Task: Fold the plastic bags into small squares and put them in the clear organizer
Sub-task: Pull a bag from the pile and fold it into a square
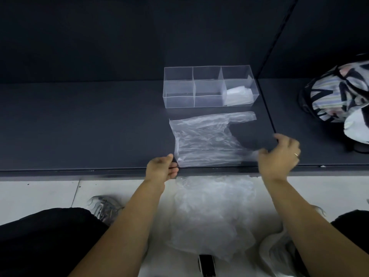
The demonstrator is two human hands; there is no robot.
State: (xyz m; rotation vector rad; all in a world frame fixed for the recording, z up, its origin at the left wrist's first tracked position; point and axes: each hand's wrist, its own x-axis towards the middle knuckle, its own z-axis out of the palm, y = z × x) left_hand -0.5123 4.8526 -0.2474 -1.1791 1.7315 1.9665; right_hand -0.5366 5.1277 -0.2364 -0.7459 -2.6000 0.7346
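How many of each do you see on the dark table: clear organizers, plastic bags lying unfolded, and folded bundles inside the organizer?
clear organizer: 1
plastic bag, lying unfolded: 1
folded bundle, in the organizer's right compartment: 1
Total: 3

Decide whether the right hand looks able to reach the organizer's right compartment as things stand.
Probably yes: only the flat plastic bag lies between the right hand and the clear organizer, whose top looks open.
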